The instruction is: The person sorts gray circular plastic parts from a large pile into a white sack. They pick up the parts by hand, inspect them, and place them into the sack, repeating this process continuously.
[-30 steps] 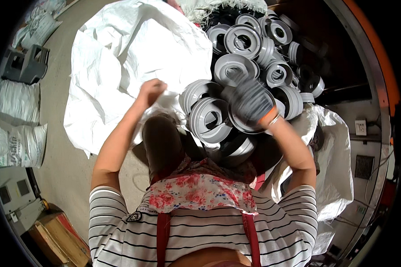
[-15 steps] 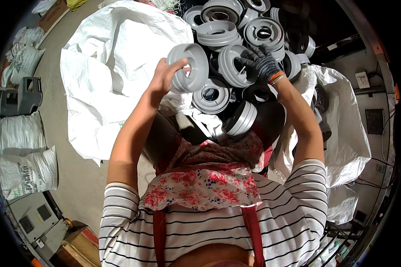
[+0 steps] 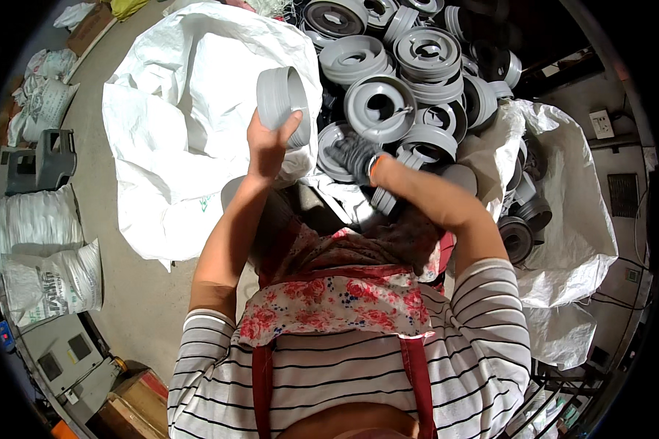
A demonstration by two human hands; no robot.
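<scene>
A grey plastic ring (image 3: 283, 99) with a ribbed outer wall is gripped by its rim in my left hand (image 3: 269, 145), the thumb on the near side. It is held tilted in front of a big white woven sack (image 3: 198, 139). My right hand (image 3: 356, 158), in a dark grey glove, is smeared by motion, so its fingers cannot be read. It lies over the near edge of a heap of similar grey rings, partly covering one ring (image 3: 331, 146). Just beyond it, a wide ring (image 3: 380, 110) with a round central hole leans on the heap.
At the right, another white sack (image 3: 564, 241) holds grey and dark parts. Filled sacks (image 3: 51, 282) and a grey plastic step stool (image 3: 44, 161) stand along the left. A cardboard box (image 3: 135, 406) sits at the lower left.
My right hand has come back and to the left from a ring farther in the heap. The ring in my left hand has turned, its ribbed outside now showing. Some heap rings have shifted.
</scene>
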